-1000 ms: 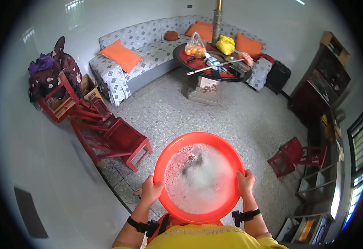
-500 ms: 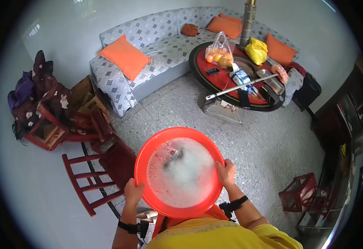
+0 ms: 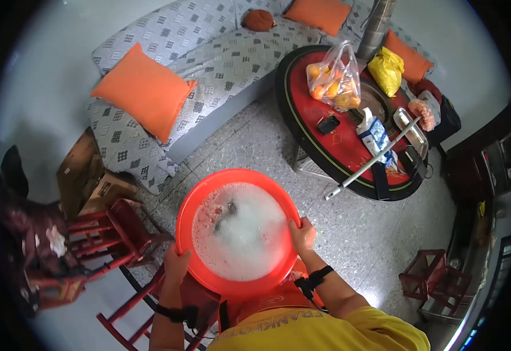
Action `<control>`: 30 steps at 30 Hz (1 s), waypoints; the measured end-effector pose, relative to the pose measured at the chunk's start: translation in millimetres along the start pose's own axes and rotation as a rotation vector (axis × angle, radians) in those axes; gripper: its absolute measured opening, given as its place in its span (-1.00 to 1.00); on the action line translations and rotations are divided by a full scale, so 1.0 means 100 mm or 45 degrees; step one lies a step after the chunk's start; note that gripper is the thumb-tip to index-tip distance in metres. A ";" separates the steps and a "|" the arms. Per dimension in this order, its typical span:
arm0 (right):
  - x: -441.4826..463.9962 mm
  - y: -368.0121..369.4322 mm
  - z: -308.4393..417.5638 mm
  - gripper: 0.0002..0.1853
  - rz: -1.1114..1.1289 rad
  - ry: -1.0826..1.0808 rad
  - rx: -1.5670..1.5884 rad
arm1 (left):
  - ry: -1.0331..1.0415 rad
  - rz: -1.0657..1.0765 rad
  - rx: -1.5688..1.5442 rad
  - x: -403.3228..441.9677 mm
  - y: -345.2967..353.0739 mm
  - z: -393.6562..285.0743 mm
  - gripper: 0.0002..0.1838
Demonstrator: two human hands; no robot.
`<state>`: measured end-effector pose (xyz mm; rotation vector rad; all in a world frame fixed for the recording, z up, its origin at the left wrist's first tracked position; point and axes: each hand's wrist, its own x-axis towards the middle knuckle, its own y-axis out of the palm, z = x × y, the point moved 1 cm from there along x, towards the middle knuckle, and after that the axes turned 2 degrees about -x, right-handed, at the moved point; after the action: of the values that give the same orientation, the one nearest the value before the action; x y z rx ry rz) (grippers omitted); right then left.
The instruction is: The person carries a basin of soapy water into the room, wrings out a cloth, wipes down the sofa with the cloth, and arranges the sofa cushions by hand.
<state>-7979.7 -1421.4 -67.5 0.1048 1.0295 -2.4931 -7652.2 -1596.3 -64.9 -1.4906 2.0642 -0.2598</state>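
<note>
A round red basin (image 3: 208, 186) is held in front of my body, above the floor. White suds (image 3: 246, 234) cover the water in it, with a small dark patch showing through at the upper left. My left hand (image 3: 176, 264) grips the basin's rim on the left side, thumb over the edge. On the right side my right hand (image 3: 303, 235) clasps the rim, its thumb on top and the other fingers mostly hidden beneath.
A round red table (image 3: 317, 137) ahead right bears a bag of oranges (image 3: 334, 82), a yellow bag (image 3: 387, 70) and a pole (image 3: 372, 161) jutting over its edge. The sofa (image 3: 208, 76) lies behind. Red chairs (image 3: 129, 316) stand left, small stools (image 3: 424, 274) right.
The view has moved forward toward the table and sofa, which now look larger and closer. Both hands keep their hold on the basin, which sits slightly further left and higher in view.
</note>
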 end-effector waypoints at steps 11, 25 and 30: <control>2.27 1.78 0.82 -0.66 -0.044 0.029 0.059 | 0.096 0.100 0.188 3.05 0.44 -1.04 -0.73; 4.67 3.23 -0.13 -0.48 -0.651 0.564 -0.046 | 0.044 0.439 -0.016 5.83 2.85 0.01 -0.78; 5.34 3.50 -0.89 -0.39 -0.701 0.655 -0.136 | -0.107 0.653 0.032 6.39 3.85 0.41 -0.78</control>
<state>-8320.8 -1776.2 -484.2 0.5147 1.5701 -2.9738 -8075.9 -2037.2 -493.8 -0.8946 2.2760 -0.0194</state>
